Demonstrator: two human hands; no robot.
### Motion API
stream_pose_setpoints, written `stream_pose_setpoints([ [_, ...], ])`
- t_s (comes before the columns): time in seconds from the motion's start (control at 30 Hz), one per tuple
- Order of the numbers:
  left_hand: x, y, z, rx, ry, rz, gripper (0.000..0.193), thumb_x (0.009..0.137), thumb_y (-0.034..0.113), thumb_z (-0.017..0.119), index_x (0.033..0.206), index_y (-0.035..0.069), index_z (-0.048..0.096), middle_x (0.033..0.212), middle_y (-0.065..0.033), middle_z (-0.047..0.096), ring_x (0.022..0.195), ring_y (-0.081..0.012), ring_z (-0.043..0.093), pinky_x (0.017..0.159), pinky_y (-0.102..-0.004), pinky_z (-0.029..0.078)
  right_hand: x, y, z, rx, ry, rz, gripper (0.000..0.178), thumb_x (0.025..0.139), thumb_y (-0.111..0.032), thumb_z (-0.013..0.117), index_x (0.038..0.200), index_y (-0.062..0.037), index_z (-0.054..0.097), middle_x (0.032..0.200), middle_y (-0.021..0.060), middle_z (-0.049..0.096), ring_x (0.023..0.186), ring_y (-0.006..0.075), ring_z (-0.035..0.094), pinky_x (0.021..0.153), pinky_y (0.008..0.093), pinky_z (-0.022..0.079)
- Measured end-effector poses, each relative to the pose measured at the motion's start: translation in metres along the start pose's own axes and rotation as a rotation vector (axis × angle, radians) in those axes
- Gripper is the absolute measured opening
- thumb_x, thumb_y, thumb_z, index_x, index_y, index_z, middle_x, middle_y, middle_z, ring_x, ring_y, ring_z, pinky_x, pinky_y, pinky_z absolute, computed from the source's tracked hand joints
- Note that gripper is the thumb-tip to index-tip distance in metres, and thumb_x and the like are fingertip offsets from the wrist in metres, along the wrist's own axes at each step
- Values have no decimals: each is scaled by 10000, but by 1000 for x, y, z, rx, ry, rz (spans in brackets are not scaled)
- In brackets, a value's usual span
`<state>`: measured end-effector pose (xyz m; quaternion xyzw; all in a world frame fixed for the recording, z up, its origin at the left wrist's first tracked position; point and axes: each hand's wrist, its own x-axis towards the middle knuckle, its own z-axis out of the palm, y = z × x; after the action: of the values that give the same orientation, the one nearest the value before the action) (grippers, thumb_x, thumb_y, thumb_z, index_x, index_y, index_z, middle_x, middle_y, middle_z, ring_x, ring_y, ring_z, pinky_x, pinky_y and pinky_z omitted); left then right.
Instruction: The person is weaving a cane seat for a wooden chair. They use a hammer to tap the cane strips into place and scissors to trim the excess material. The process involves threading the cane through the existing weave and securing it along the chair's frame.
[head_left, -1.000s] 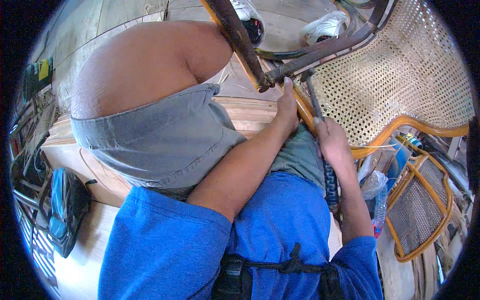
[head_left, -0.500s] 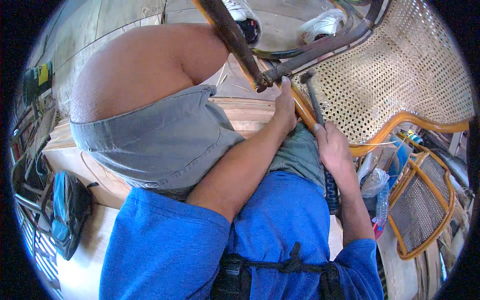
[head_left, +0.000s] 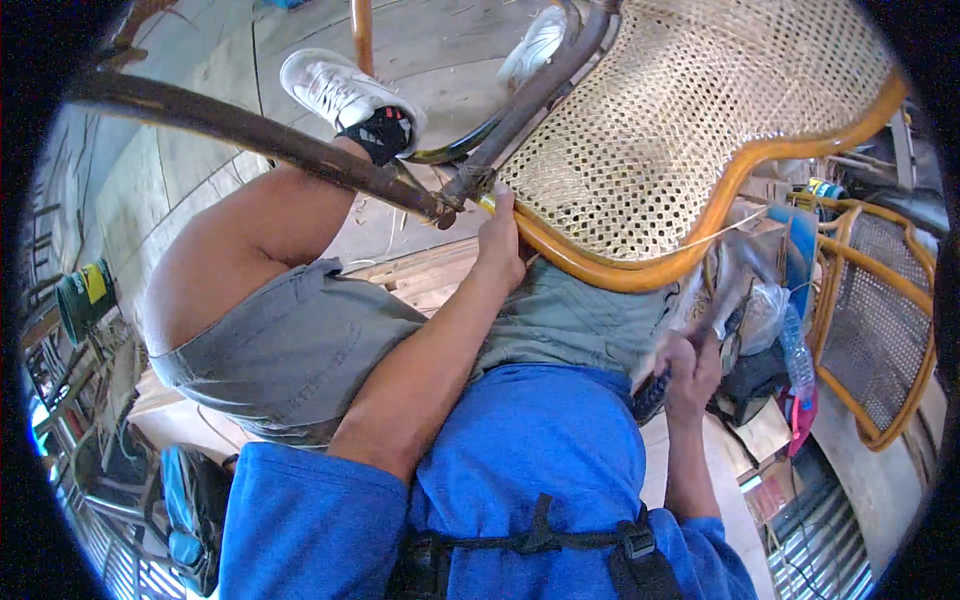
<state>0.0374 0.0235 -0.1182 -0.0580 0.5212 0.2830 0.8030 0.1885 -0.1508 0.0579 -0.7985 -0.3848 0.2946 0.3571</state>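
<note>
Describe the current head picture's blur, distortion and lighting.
Head view: the right hand and its hammer are motion-blurred; the woven cane panel looks sharper; fisheye distortion curves lines outward, leaving black corners; the orange rim carries glossy highlights.

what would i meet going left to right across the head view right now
Dark-green cylindrical container with yellow patch, blue-and-black fabric backpack, leftmost white lace-up shoe, left hand, right hand, clear plastic bottle, orange-framed grey mesh panel.
</note>
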Motion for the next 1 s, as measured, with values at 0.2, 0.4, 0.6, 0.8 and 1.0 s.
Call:
stream_pose_setpoints([
  [0.2,-37,5,20,-167,-84,-47,447,887,387,529,1199,76,451,1200,-82,518,1073,-227,520,960,-377,419,-65,93,-18,3,341,438,268,891,-241,518,972,14,509,745,82,531,599,166,514,559,302,451],
  [0.4,-34,-5,10,-121,-161,-99,405,876,363,555,1168,92,477,1168,-67,552,1081,-215,531,938,-381,447,-129,163,17,-384,222,505,304,866,-250,555,1030,4,520,904,179,580,822,307,569,704,394,450],
  [0.6,-31,-9,8,-23,-161,-61,428,840,315,620,1173,85,482,1180,-60,554,1085,-205,532,949,-360,442,-108,139,12,-444,116,370,246,879,-228,528,1020,-27,550,906,180,577,858,344,550,761,402,430],
  [0.8,-30,-7,7,33,-178,-12,458,831,335,627,1185,85,477,1192,-60,546,1093,-212,526,967,-365,424,-20,140,-37,-381,392,245,212,896,-182,485,962,-9,587,934,181,584,887,334,554,791,396,427],
  [1.0,-34,4,8,335,-125,-122,561,862,500,506,1218,69,453,1156,-66,568,1017,-208,565,845,-334,467,25,183,-57,-592,342,197,200,847,-115,516,1020,-37,577,969,170,580,929,340,553,817,399,429],
])
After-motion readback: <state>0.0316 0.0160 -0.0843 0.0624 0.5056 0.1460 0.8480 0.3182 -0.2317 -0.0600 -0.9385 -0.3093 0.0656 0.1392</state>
